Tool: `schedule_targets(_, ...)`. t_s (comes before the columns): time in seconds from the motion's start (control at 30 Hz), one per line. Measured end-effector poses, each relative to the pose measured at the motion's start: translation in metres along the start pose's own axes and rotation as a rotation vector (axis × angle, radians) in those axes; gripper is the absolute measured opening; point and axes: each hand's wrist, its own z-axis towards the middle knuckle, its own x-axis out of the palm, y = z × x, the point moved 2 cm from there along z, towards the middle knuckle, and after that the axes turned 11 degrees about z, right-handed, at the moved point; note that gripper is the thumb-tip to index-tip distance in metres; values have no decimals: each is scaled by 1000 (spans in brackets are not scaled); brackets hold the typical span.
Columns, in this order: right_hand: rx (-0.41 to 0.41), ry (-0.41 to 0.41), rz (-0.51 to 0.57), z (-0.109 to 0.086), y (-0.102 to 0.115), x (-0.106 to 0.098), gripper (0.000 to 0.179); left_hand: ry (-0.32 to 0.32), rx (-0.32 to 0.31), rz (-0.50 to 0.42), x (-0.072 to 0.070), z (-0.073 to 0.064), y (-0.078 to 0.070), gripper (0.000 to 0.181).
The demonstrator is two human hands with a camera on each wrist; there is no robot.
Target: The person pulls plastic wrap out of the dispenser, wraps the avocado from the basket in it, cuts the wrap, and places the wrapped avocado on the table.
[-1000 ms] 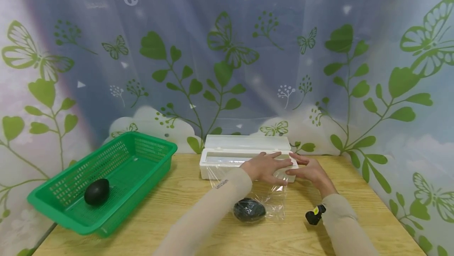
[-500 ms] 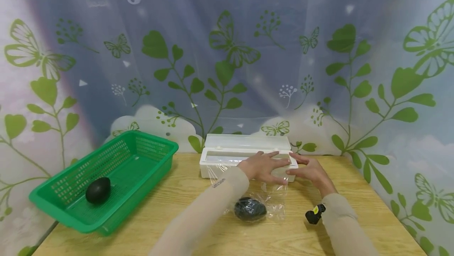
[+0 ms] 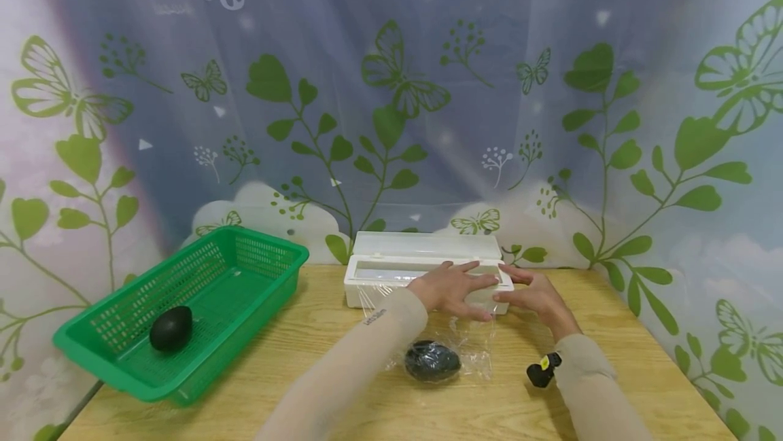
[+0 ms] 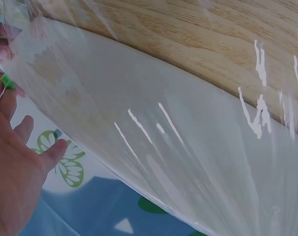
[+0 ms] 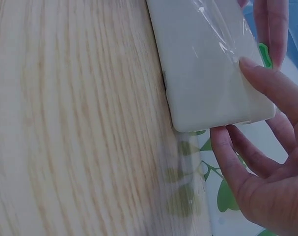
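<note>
A white cling film dispenser (image 3: 379, 295) stands at the back of the table with its lid (image 3: 428, 245) raised. Film (image 3: 471, 346) runs from its front down over a dark avocado (image 3: 431, 361) on the tabletop. My left hand (image 3: 453, 288) reaches over the dispenser's right part with its fingers spread. Close to its fingers is a small green piece (image 5: 265, 55), probably a slide cutter; contact is unclear. My right hand (image 3: 538, 295) grips the dispenser's right end, thumb on the film-covered front in the right wrist view and fingers at the end.
At left stands a green plastic basket (image 3: 245, 332) with another dark avocado (image 3: 171, 329) in it. A patterned curtain (image 3: 330, 87) hangs directly behind the wooden table (image 3: 342, 386). A small black camera (image 3: 543, 370) sits at my right wrist.
</note>
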Motion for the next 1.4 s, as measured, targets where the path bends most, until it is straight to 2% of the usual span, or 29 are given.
schedule_targets(0.5,20,13,11,-2,2,5,86,0,6,14,1,-1,-4,85)
schedule_targets(0.8,43,-70,-59,2,3,11,89,-26,20,3,4,-2,3,82)
schedule_targets(1.23,-24,-66,-126,3,1,8,87,-35,14,51,3,-6,6,76)
schedule_targets(1.4,-30,-69,-146,-1,1,5,85,-40,15,26,1,-5,3,76)
